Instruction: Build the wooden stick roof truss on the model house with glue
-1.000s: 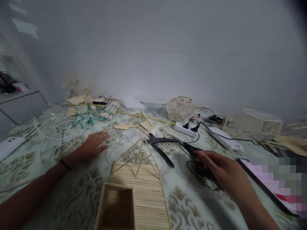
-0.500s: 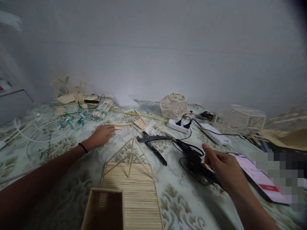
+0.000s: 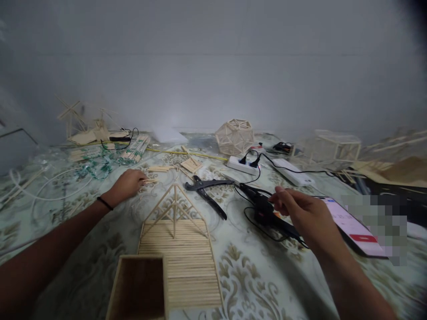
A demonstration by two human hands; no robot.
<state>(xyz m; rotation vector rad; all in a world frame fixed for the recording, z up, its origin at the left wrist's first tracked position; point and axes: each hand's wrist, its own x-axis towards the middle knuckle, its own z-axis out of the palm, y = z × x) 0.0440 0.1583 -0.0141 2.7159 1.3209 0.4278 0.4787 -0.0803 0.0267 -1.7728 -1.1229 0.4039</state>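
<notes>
My left hand [image 3: 128,184] is closed around a few short wooden sticks [image 3: 151,181], whose ends poke out past the fingers. Just beyond it lies a small pile of similar sticks [image 3: 159,168]. Above a black corded tool [image 3: 263,211] that looks like a glue gun, my right hand [image 3: 302,209] has thumb and fingers drawn together; whatever may be in them is hidden. In front of me stands a stick-built model [image 3: 190,262] with a slatted deck, a triangular frame and an open box [image 3: 165,284]. Black-handled cutters [image 3: 208,195] lie beyond it.
A power strip [image 3: 243,165] with plugged cables and a stick polyhedron [image 3: 235,137] stand near the wall. Bundled sticks [image 3: 135,149] and plastic wrap [image 3: 96,169] lie at left. At right are a phone [image 3: 353,229], a white adapter [image 3: 292,172] and another stick frame [image 3: 328,146].
My left hand has gone from lying over the stick pile to closing on a few sticks, drawn slightly back. My right fingers have curled closer together. The view has shifted a little.
</notes>
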